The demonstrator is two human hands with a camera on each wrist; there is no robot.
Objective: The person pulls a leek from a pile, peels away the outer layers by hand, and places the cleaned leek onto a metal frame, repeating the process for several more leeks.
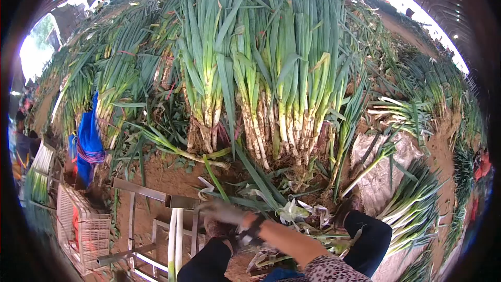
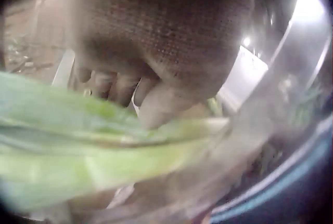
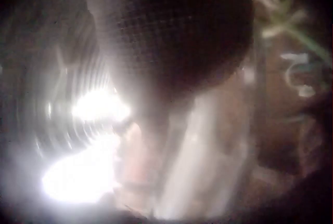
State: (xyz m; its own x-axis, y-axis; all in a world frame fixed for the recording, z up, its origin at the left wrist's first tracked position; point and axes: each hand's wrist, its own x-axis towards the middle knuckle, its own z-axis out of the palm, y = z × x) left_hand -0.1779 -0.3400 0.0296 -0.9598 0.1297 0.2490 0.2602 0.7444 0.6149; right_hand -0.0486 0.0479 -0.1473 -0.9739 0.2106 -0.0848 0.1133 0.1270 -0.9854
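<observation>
In the head view my right hand (image 1: pixel 224 212), in a pale knit glove and blurred, reaches across to the top of a metal rack (image 1: pixel 141 190). Two white leek stalks (image 1: pixel 175 235) stand against the rack just left of it, turning green at their lower ends. In the right wrist view the gloved right hand (image 3: pixel 177 37) is dark, and I cannot tell whether it holds the pale bar-like shape below. My left hand (image 2: pixel 156 42), also gloved, shows only in the left wrist view, fingers curled and thumb against a broad green leek (image 2: pixel 93 146).
Tall bundles of leeks (image 1: pixel 292 73) stand upright ahead. A white plastic crate (image 1: pixel 83 230) sits at left, beside a blue cloth (image 1: pixel 87 141) tied round a bundle. Trimmed leeks (image 1: pixel 412 214) lie at right near a pale sack (image 1: pixel 383 162). Loose leaves litter the soil.
</observation>
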